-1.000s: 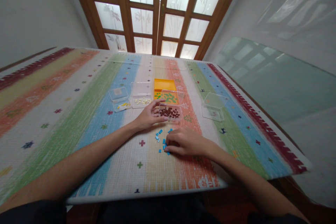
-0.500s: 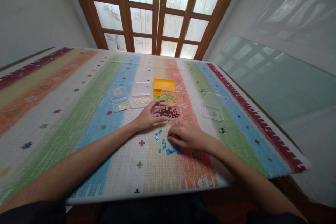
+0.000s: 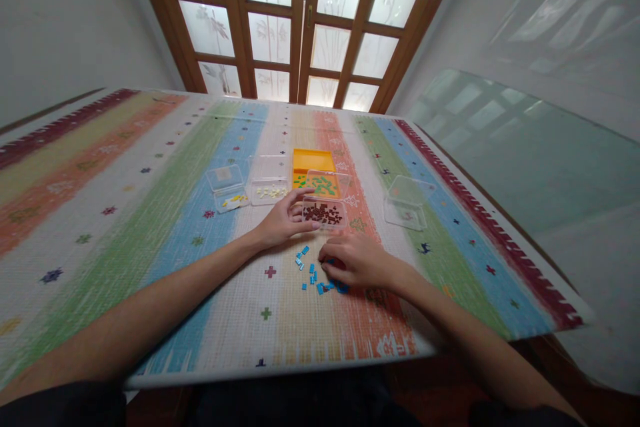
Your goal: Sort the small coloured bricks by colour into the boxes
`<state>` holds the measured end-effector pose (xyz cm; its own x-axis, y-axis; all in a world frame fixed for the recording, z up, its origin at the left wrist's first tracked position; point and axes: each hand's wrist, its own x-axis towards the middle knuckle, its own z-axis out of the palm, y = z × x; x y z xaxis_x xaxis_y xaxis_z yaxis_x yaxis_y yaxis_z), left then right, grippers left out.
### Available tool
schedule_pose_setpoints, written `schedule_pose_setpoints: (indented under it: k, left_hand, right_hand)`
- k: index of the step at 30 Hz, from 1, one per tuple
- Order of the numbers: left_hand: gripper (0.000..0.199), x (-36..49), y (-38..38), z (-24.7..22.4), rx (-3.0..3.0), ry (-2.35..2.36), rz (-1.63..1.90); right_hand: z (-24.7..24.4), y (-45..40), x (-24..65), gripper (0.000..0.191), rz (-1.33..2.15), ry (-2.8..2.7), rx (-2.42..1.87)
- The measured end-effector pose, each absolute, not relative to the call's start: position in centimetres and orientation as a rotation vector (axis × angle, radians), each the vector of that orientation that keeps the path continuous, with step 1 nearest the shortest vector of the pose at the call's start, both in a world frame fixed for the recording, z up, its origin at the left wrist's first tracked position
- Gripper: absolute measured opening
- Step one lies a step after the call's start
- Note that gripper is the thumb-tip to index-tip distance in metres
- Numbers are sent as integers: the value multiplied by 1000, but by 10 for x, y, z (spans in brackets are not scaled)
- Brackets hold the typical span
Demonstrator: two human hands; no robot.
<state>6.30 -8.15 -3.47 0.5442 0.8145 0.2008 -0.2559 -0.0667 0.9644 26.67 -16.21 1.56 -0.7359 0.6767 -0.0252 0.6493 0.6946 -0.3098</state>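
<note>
My left hand (image 3: 284, 219) grips the left end of a clear plastic box (image 3: 344, 221), fingers at its far side and thumb along its near side. Many small brown bricks (image 3: 325, 213) lie in that box, whose lid stands open. Just in front of it, my right hand (image 3: 353, 259) is low over the table with fingers and thumb pinched together. Whatever sits between those fingertips is too small and too hidden to name. Loose blue bricks (image 3: 313, 273) are scattered beside and partly under my right hand.
Behind the brown bricks stands an open orange box (image 3: 313, 160) with green pieces. To the left are clear boxes with cream pieces (image 3: 270, 192) and yellow pieces (image 3: 235, 201). Another open clear box (image 3: 406, 213) stands at the right. A striped cloth (image 3: 235, 320) covers the table.
My right hand has shifted very slightly, its fingertips still pinched above the blue bricks. My left hand keeps its place on the clear box.
</note>
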Motion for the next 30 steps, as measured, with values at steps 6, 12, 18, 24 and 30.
schedule_pose_setpoints:
  k: [6, 12, 18, 24, 30]
  left_hand:
    - [76, 63, -82, -35, 1381, 521, 954]
    - [74, 62, -81, -38, 1374, 497, 940]
    - [73, 62, -81, -38, 1335, 513, 934]
    - [73, 61, -80, -38, 1365, 500, 937]
    - [72, 62, -80, -40, 1325, 507, 933]
  right_hand:
    - [20, -160, 270, 14, 492, -2744, -1056]
    - [40, -139, 285, 18, 382, -2557, -1164]
    - [38, -104, 292, 17, 187, -2503, -1391]
    - [27, -96, 288, 18, 97, -2530, -1570]
    - [31, -96, 285, 18, 262, -2529, -1524]
